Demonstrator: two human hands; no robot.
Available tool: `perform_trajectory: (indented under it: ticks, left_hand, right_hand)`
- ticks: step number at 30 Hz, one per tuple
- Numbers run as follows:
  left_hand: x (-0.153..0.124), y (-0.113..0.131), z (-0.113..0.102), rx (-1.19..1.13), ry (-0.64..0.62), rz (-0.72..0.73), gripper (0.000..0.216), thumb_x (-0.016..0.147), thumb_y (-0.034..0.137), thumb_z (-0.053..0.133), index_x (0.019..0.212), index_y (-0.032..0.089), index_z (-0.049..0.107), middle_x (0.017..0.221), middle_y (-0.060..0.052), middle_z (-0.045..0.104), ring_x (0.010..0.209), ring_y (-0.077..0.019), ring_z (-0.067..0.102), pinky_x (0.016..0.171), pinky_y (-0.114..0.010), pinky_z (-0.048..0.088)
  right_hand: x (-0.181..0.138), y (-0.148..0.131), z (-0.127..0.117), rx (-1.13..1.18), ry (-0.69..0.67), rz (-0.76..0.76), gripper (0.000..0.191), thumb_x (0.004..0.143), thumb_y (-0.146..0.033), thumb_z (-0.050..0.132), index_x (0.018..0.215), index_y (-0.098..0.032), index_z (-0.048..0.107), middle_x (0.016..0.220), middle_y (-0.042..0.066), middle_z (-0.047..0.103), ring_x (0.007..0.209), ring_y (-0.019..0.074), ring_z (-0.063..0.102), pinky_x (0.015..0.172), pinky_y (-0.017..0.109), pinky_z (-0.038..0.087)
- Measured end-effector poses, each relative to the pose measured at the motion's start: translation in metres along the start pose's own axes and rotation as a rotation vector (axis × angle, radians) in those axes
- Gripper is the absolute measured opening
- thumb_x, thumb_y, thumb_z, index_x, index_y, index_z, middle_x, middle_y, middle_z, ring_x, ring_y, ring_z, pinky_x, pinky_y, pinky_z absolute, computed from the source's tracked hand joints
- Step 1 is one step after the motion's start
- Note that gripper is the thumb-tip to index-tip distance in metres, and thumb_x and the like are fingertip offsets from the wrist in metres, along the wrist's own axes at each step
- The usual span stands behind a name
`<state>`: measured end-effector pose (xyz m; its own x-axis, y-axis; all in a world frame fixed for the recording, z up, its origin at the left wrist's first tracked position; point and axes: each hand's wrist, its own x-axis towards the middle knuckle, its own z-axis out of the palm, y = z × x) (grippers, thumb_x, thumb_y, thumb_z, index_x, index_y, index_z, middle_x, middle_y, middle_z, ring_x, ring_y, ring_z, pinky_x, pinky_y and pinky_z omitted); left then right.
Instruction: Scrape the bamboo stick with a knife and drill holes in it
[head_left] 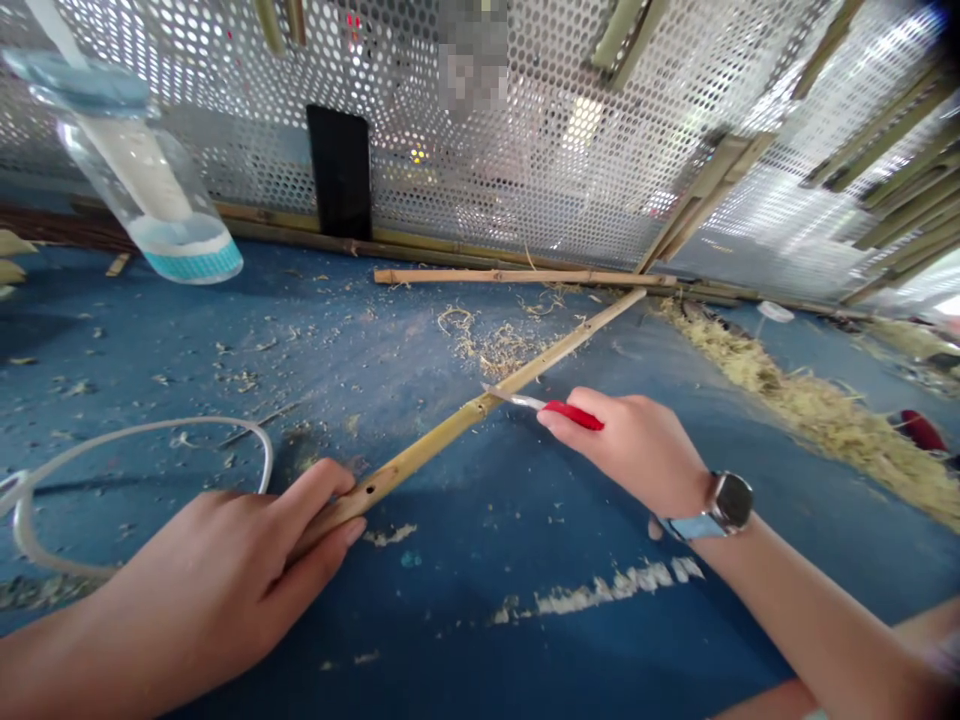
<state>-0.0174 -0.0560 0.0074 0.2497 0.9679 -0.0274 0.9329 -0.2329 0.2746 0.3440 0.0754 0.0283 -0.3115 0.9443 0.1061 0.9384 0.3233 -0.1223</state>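
My left hand [247, 570] is closed around the near end of a thin bamboo stick [435, 438], which slants away to the upper right. A small dark hole shows in the stick just beyond my fingers. In my right hand [630, 430] is a knife with a red handle [574, 413]. Its narrow blade [517, 398] rests against the stick near a node, about halfway along. Pale shavings [506, 350] lie on the blue table [450, 600] just past the blade. A watch is on my right wrist.
A clear bottle [172, 200] with a straw stands at the left, above a looped white tube [266, 450]. Another stick [480, 277] lies at the back. A black phone [340, 175] leans on the perforated metal screen [480, 170]. Heaped shavings [795, 400] stretch along the right.
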Motion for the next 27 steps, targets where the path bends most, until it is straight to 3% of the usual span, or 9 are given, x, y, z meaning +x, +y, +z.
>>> perform_trajectory:
  ticks: [5, 10, 17, 22, 24, 27]
  left_hand:
    - [0.0, -0.001, 0.002, 0.015, 0.002, 0.02, 0.034, 0.112, 0.053, 0.033, 0.116, 0.031, 0.058, 0.065, 0.008, 0.075, 0.054, -0.0273, 0.074, 0.056, -0.036, 0.04]
    - [-0.002, -0.002, 0.005, 0.037, 0.007, 0.036, 0.036, 0.113, 0.052, 0.029, 0.116, 0.03, 0.058, 0.062, 0.008, 0.072, 0.052, -0.0285, 0.073, 0.057, -0.037, 0.04]
    - [-0.001, -0.001, 0.003, 0.008, 0.008, 0.048, 0.032, 0.112, 0.05, 0.032, 0.112, 0.031, 0.057, 0.065, 0.008, 0.074, 0.053, -0.0271, 0.074, 0.056, -0.037, 0.04]
    - [-0.002, 0.0, 0.002, 0.028, 0.013, 0.048, 0.034, 0.113, 0.052, 0.03, 0.113, 0.031, 0.056, 0.063, 0.009, 0.073, 0.051, -0.0255, 0.073, 0.057, -0.036, 0.039]
    - [-0.002, 0.0, 0.003, 0.045, 0.026, 0.045, 0.034, 0.114, 0.053, 0.029, 0.114, 0.031, 0.056, 0.062, 0.009, 0.071, 0.05, -0.0254, 0.072, 0.057, -0.036, 0.04]
    - [-0.003, -0.001, 0.003, 0.066, 0.042, 0.046, 0.035, 0.114, 0.053, 0.027, 0.114, 0.031, 0.055, 0.06, 0.009, 0.071, 0.051, -0.0257, 0.073, 0.057, -0.036, 0.04]
  right_hand:
    - [0.008, 0.015, -0.003, -0.053, 0.057, 0.129, 0.08, 0.093, -0.096, 0.024, 0.063, -0.026, 0.048, 0.045, 0.0, 0.045, 0.042, 0.016, 0.041, 0.047, 0.031, 0.026]
    - [-0.001, -0.003, -0.002, 0.063, -0.076, -0.025, 0.081, 0.093, -0.097, 0.024, 0.07, -0.025, 0.053, 0.049, -0.001, 0.05, 0.042, 0.014, 0.045, 0.047, 0.03, 0.025]
    - [0.018, 0.046, -0.009, -0.08, 0.022, 0.194, 0.079, 0.092, -0.096, 0.027, 0.062, -0.026, 0.047, 0.049, 0.001, 0.047, 0.046, 0.0171, 0.043, 0.052, 0.033, 0.029]
    - [0.008, 0.033, -0.012, 0.032, -0.069, 0.075, 0.075, 0.096, -0.092, 0.032, 0.068, -0.026, 0.055, 0.049, -0.001, 0.047, 0.046, 0.0163, 0.042, 0.051, 0.032, 0.028]
    - [0.01, 0.044, -0.014, 0.059, -0.083, 0.068, 0.077, 0.092, -0.096, 0.034, 0.068, -0.026, 0.056, 0.051, -0.001, 0.049, 0.048, 0.017, 0.045, 0.052, 0.033, 0.029]
    - [0.018, 0.073, -0.018, -0.01, 0.014, 0.18, 0.083, 0.084, -0.104, 0.03, 0.06, -0.027, 0.049, 0.05, 0.001, 0.047, 0.049, 0.0183, 0.045, 0.054, 0.035, 0.031]
